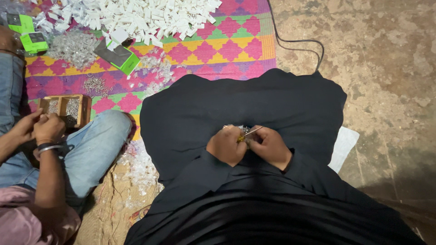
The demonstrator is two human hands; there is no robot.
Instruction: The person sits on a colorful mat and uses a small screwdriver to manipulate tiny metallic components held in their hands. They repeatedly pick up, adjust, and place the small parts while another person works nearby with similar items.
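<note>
Our fingers (247, 138) are curled tight, both hands meeting over the lap. Our right hand (271, 146) pinches a thin metal rod (252, 131), perhaps a small screwdriver, its yellow end (240, 138) against our left hand (225, 145). The left fingers are closed around some small part we cannot make out. A little heap of small shiny pieces (240, 129) lies just beyond our knuckles on the black cloth (204, 109) covering our lap.

To our left a co-worker in jeans holds both hands (38, 127) together beside a wooden tray (68, 109) of metal bits. Farther out, on the patterned mat (218, 50), lie a pile of white plastic parts (141, 18), green boxes (120, 56) and clear wrappers (75, 45). A black cable (295, 41) runs over the bare floor (386, 68).
</note>
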